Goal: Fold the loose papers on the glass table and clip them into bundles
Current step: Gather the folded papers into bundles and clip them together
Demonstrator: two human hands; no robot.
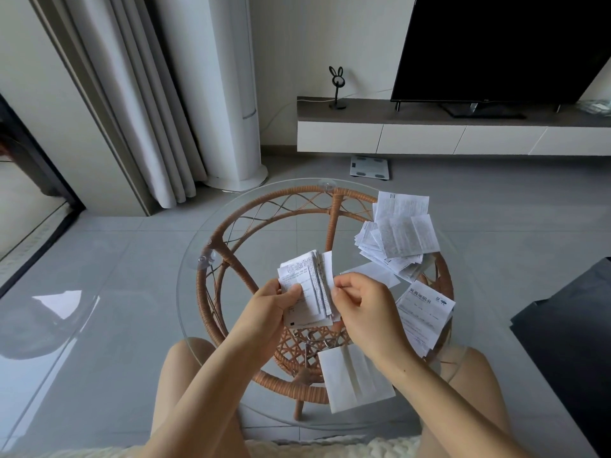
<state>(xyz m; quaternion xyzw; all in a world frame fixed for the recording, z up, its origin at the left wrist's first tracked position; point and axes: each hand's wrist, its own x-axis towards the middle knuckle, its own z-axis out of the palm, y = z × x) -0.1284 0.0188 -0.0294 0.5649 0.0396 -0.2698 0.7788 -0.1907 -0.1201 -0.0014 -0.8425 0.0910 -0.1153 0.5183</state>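
Above the middle of the round glass table, the left hand grips a stack of folded white printed papers, its fingers curled round the lower left corner with the thumb pressed on the front sheet. The right hand has its fingers curled tight, thumb and forefinger pinching at the stack's right edge; I cannot tell whether a clip sits between them. No clip shows on this stack, so I judge this bundle gathered but not yet fastened. Just below the hands, what look like wire clip handles lie on the glass. Beside them, at the near edge, rests a blank white creased sheet. Much seems left: flat printed leaflets lie at the right edge, and a loose heap of unfolded printed slips sits toward the far right edge
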